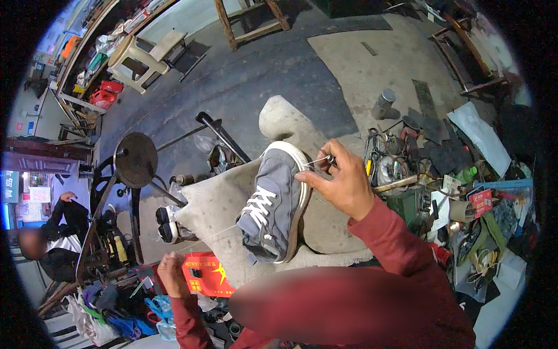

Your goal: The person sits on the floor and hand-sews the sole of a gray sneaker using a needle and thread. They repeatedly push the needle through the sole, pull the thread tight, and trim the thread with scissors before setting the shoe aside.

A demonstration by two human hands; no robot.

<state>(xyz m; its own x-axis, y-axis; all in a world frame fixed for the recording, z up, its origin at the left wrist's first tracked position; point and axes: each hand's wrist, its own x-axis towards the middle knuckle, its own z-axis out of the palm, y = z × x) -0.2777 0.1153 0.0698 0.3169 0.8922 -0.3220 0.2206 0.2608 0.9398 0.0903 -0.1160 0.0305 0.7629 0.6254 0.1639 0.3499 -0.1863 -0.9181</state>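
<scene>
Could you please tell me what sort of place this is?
Probably a shoe repair workshop: a gray sneaker lies on a cloth, a thread runs from it toward the left hand, and tools are piled at right.

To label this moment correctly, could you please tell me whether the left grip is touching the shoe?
Apart: the head view shows cloth in the gap between left grip and shoe.

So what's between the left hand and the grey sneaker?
In the head view, a thin pale thread stretches from about the left hand to the grey sneaker; part of the beige cloth and a red packet also lie between.
</scene>
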